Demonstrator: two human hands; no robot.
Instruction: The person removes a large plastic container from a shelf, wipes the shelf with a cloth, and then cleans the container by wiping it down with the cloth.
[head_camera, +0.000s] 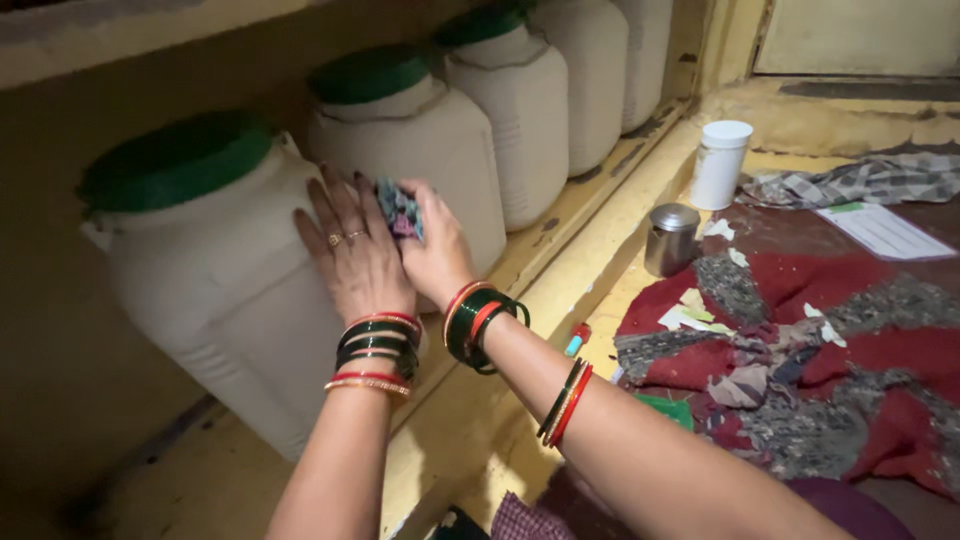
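Patterned cloth (398, 210) gripped in right hand (435, 250); left hand (350, 250) flat on jar (210, 270).

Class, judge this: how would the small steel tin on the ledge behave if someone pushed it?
The steel tin looks rigid and smooth, so probably slippery. Upright and squat, it would likely slide rather than tip. On its side, its round body could roll.

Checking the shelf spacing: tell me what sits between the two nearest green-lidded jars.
In the head view, the right hand with a small patterned cloth wad fills the gap between nearest jar and second jar.
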